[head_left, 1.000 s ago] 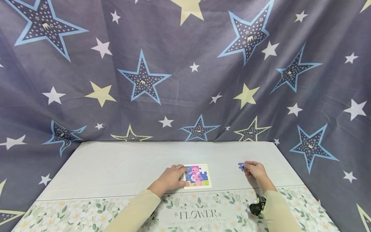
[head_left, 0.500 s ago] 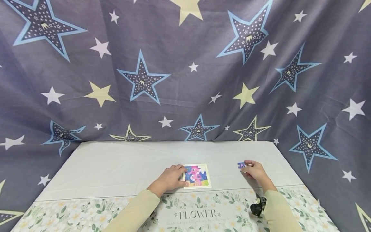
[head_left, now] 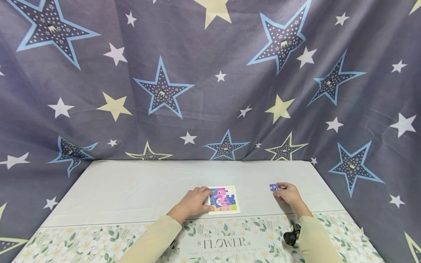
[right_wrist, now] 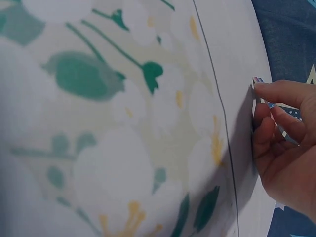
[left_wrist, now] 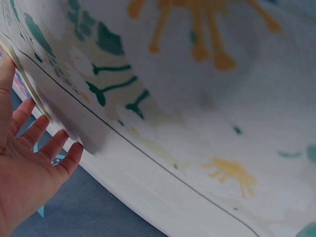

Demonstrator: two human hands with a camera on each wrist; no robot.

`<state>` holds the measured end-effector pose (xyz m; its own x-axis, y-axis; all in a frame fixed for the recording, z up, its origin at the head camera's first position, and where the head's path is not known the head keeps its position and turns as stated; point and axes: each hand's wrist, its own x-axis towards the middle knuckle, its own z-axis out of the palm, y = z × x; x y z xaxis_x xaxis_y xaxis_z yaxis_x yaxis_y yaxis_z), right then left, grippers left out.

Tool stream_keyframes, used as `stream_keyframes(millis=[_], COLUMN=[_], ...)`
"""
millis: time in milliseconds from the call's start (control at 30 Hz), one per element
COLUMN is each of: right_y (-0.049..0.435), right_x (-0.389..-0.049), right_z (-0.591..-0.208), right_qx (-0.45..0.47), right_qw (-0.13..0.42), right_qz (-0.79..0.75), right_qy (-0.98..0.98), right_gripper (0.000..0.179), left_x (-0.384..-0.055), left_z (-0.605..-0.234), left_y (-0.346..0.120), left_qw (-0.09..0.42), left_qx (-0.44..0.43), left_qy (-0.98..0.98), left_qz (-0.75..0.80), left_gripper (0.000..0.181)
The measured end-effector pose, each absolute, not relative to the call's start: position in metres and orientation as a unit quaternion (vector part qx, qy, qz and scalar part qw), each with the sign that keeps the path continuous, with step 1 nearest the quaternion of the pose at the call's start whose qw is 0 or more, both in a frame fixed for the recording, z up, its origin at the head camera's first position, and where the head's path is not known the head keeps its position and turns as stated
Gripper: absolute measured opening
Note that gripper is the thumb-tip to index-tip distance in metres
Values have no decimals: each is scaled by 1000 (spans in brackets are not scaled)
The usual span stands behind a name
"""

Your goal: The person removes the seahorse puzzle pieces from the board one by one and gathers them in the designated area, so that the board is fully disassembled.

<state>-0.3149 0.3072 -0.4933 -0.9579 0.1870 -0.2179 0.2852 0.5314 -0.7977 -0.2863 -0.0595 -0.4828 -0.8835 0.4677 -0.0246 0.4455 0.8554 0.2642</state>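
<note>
A dark curtain [head_left: 204, 122] is hanging behind and around the desk [head_left: 131, 186], its print showing blue-edged, yellow and white stars, some of them bearing small crowns. The desk is spreading out pale at the far side, while its near side is carrying a print of white flowers and green leaves. There the word "FLOWER" [head_left: 225, 242] is standing in dark capitals between two small stars, and a fainter line beneath it is running too small to read. Two pale yellow sleeves [head_left: 154, 237] are reaching in from the near edge. The left hand [head_left: 193, 204] is resting, fingers relaxed and spread, on the left edge of the puzzle [head_left: 224, 201], which is lying flat near the middle of the desk. Inside its pale border the puzzle is showing a pink seahorse on blue, with a white, jigsaw-edged patch at the upper right. Well apart to the right, the right hand [head_left: 291, 194] is pinching the piece [head_left: 273, 187] between thumb and fingers; a black device [head_left: 292, 234] is sitting at that wrist. The piece, blue with a pinkish star, is jutting out leftward from the fingertips.
</note>
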Motion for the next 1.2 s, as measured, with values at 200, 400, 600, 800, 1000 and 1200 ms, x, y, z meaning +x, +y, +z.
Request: stream_keyframes(millis=[200,400,600,800,1000,1200], right_y=[306,305,305,304,304,306], right_x=[-317,-318,-318,-317,-316,-315], right_z=[-495,-494,-496,-495,-495,-494], right_qx=[142,135,132,122,117,112], right_qw=[50,46,41,39,40,40], right_qz=[-464,-462,-456,-455,-444,-435], right_qy=[873,875,879,881,888,892], right_gripper=[55,55,54,53,53,53], left_x=[-286,-286,-286,-286,-286,-286], left_z=[-482,-483,-482,-480,-481,-482], left_y=[-59,-59,-59,-59,-60,-59], left_qw=[40,40,39,42,39,34], left_qx=[242,240,240,240,240,244], left_qy=[961,961,961,961,961,960], left_qz=[128,131,129,130,132,130], left_gripper=[60,59,59,59,59,59])
